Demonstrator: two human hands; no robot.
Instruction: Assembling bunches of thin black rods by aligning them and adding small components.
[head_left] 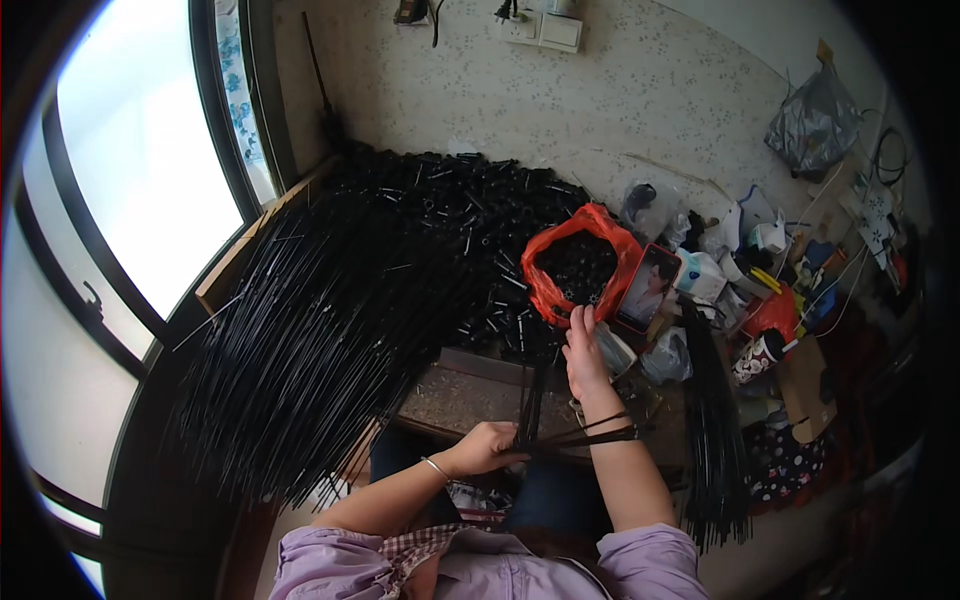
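Observation:
My left hand [485, 447] is closed around a small bunch of thin black rods [528, 405] above the front edge of the work board. Some of these rods fan out to the right, across my right forearm. Just in front of the red plastic bag [535, 290], my right hand [585, 355] has its fingers stretched out, with nothing visible in it. The bag's mouth is spread wide, and small dark parts [575, 262] fill it. Part of my right palm is turned out of sight.
A big sheaf of long black rods [300, 340] slopes down at the left, beside a heap of short black tubular pieces [440, 200]. Another rod bundle [715, 450] hangs at the right. A phone [649, 290], a patterned cup [760, 355] and a cardboard box [803, 390] stand beyond.

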